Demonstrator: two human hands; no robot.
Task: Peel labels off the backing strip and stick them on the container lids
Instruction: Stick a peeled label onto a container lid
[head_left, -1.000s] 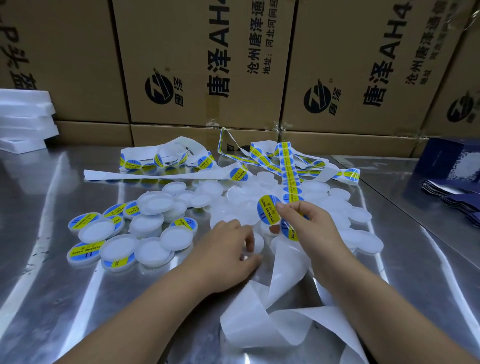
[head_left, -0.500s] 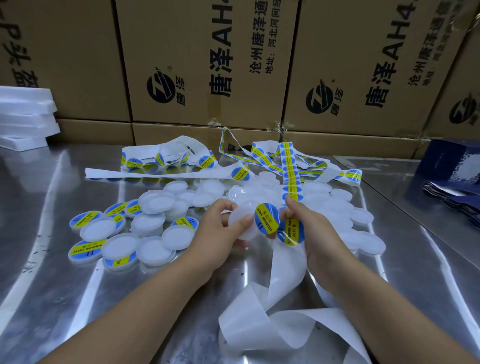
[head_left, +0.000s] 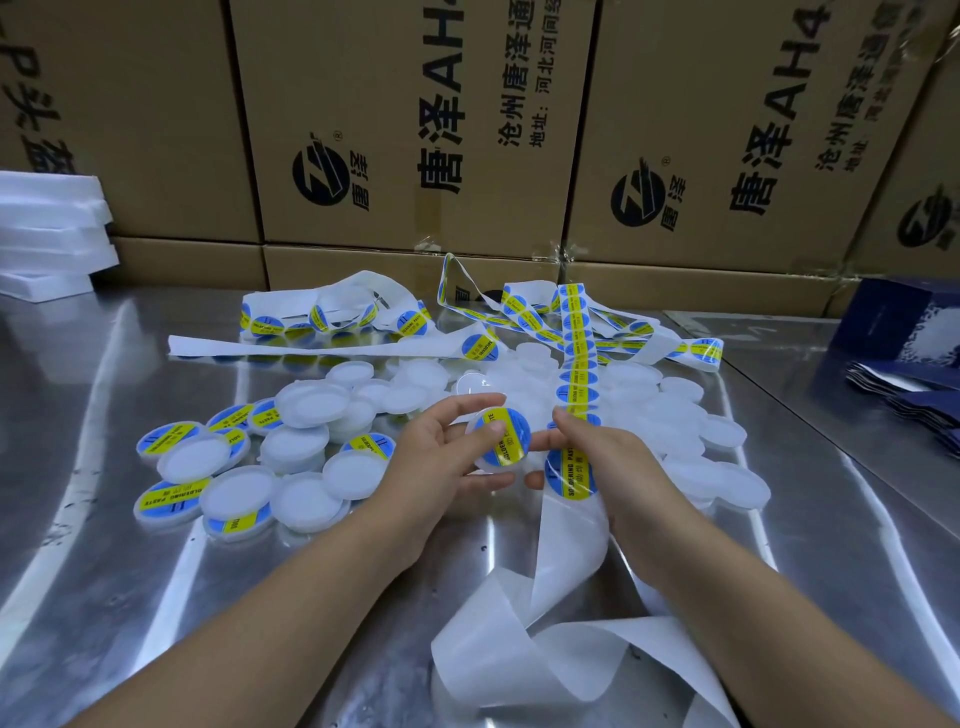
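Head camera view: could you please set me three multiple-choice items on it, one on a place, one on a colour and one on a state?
1. Where do the labelled lids lie?
A. left of the left hand
B. in a bucket on the floor
C. on a shelf overhead

2. The labels on the backing strip are:
A. red and white
B. blue with a yellow band
C. green and black

3. The lid in the left hand is:
A. bare
B. labelled
C. snapped in two

Answers: 1 A, they are heaped on the steel table beside that hand; 2 B, each round label shows those colours; 3 B, a label covers its top under the thumb.
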